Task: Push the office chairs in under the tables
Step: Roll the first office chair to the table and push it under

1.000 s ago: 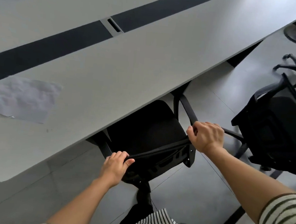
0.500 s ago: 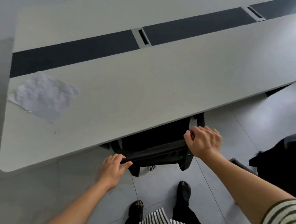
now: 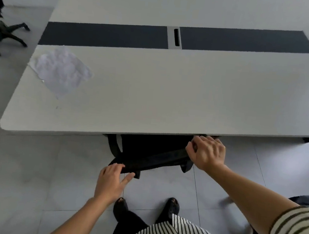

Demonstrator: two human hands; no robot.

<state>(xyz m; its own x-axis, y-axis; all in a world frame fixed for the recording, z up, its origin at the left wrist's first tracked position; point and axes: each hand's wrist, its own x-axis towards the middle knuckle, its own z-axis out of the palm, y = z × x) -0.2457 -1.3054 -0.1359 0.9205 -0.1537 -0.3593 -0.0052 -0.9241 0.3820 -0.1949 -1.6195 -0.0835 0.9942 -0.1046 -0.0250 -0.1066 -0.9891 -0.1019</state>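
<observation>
A black office chair (image 3: 152, 152) is tucked under the near edge of a long grey table (image 3: 171, 92); only the top of its backrest and a bit of seat show. My left hand (image 3: 111, 181) rests on the left end of the backrest top, fingers over the rim, thumb spread. My right hand (image 3: 207, 152) is closed around the right end of the backrest, close to the table edge.
A crumpled sheet of paper (image 3: 62, 69) lies on the table's left part. A dark strip with cable slots (image 3: 175, 36) runs along the table's middle. Another chair's wheeled base (image 3: 3, 34) stands at far left. A dark chair part (image 3: 306, 200) shows at right. My feet (image 3: 173, 206) stand on grey tiles.
The chair has slid further under the table, so most of its seat is now hidden. Both hands stayed on the backrest and moved forward with it. The view swung left.
</observation>
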